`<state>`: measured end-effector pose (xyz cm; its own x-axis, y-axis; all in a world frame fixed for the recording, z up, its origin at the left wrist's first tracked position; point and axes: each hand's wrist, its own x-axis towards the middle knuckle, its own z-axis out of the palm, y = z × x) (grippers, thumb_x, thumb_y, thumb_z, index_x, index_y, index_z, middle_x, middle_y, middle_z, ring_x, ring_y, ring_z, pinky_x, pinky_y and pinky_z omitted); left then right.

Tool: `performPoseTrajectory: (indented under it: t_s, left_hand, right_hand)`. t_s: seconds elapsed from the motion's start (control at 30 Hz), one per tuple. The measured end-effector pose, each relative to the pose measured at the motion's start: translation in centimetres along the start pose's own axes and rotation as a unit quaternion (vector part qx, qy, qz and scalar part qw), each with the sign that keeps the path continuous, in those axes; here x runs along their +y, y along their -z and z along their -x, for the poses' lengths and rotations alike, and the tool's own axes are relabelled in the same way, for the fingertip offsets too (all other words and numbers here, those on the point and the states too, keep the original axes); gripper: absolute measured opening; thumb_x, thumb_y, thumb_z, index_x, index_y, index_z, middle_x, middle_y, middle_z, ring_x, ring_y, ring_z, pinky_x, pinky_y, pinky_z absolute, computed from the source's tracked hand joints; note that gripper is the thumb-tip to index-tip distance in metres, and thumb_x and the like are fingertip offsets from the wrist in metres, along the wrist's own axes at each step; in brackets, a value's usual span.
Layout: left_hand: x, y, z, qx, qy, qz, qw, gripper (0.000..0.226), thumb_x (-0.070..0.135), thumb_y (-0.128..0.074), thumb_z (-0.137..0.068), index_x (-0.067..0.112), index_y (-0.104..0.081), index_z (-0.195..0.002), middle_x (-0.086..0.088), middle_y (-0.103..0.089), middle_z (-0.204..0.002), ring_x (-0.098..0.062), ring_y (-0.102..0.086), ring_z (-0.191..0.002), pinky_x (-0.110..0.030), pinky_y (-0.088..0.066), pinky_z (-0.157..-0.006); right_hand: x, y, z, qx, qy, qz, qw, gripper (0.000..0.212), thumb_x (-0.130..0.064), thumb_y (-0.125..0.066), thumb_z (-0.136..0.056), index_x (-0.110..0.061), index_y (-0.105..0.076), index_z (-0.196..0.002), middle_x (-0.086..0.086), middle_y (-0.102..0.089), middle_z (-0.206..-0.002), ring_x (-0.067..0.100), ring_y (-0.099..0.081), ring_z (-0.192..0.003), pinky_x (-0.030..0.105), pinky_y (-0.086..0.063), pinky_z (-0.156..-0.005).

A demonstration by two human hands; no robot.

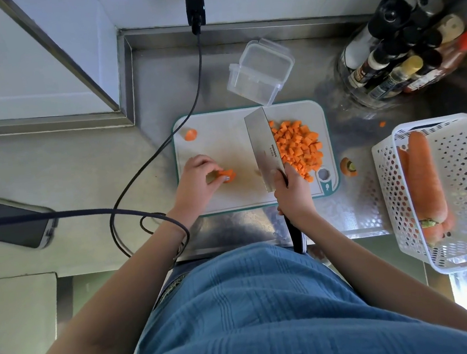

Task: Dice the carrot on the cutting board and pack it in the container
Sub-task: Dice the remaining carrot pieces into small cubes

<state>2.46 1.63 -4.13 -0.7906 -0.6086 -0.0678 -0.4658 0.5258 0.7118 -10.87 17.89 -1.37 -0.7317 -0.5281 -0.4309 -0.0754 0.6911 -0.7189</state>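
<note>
Phone (11,224) far left on the tabletop (83,168), cable (150,156) looping from the wall socket across to the board's left edge. Cutting board (223,143) centre. Small carrot end (190,134) sits alone at the board's far-left corner. Left hand (195,180) at the near-left of the board, fingertips pinching the last carrot piece (226,174) down against it; piece is short and partly hidden under the fingers, so long axis unclear. Cleaver (265,151) lies just right of that piece, blade running near-to-far. Right hand (294,194) wrapped tight round the cleaver's handle at the near edge. Key relation: piece is left of the blade with bare board between, left hand on it, so the next cut likely needs blade and piece brought together. Dice pile (298,147) right of the blade, touching its flat side, still on the board. Container (259,71) just past the board's far edge, open, looks unfilled. Packing not started, by my read. Carrot top (348,167) on the tabletop right of the board, stray bit farther off. Basket (456,192) with whole carrots far right; bottles (402,46) far-right corner. Steel tabletop, white wall behind.
</note>
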Motion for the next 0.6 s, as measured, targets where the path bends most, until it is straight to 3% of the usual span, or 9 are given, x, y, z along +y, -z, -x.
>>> performPoseTrajectory:
  t_s: [0.17,0.27,0.4,0.6]
  left_hand:
    - [0.0,0.1,0.2,-0.023,-0.001,-0.01,1.0,0.038,0.021,-0.078,-0.074,0.007,-0.069,-0.108,-0.006,-0.065,-0.107,-0.021,-0.054,-0.107,-0.023,-0.038,-0.094]
    - [-0.1,0.2,0.1,-0.059,-0.036,-0.032,0.997,0.046,0.018,-0.081,-0.07,0.006,-0.067,-0.112,-0.008,-0.066,-0.11,-0.024,-0.055,-0.106,-0.025,-0.037,-0.095]
    - [0.0,0.0,-0.6,-0.109,-0.071,-0.086,0.988,0.031,0.009,-0.073,-0.077,0.003,-0.068,-0.107,-0.01,-0.066,-0.104,-0.028,-0.054,-0.101,-0.038,-0.046,-0.088]
    - [0.2,0.6,-2.5,-0.208,-0.165,-0.139,0.954,0.018,0.006,-0.065,-0.083,0.003,-0.067,-0.101,-0.01,-0.064,-0.099,-0.027,-0.051,-0.099,-0.04,-0.045,-0.084]
  right_hand:
    - [-0.2,0.0,-0.1,-0.007,-0.003,0.004,1.0,0.021,-0.027,-0.04,-0.1,-0.01,-0.047,-0.089,0.006,-0.046,-0.064,0.024,-0.046,-0.058,0.057,-0.051,-0.056]
    - [-0.2,0.0,-0.2,-0.008,-0.006,0.002,1.0,0.022,-0.026,-0.04,-0.1,-0.007,-0.048,-0.094,0.005,-0.045,-0.062,0.023,-0.045,-0.056,0.055,-0.049,-0.054]
    - [-0.4,0.2,-0.2,-0.011,-0.003,0.0,1.0,0.019,-0.026,-0.04,-0.1,-0.013,-0.048,-0.089,0.003,-0.045,-0.06,0.02,-0.044,-0.053,0.053,-0.049,-0.052]
    - [-0.6,0.4,0.1,0.001,-0.004,0.002,1.0,0.022,-0.025,-0.041,-0.1,-0.019,-0.043,-0.079,0.004,-0.044,-0.063,0.019,-0.044,-0.055,0.052,-0.051,-0.052]
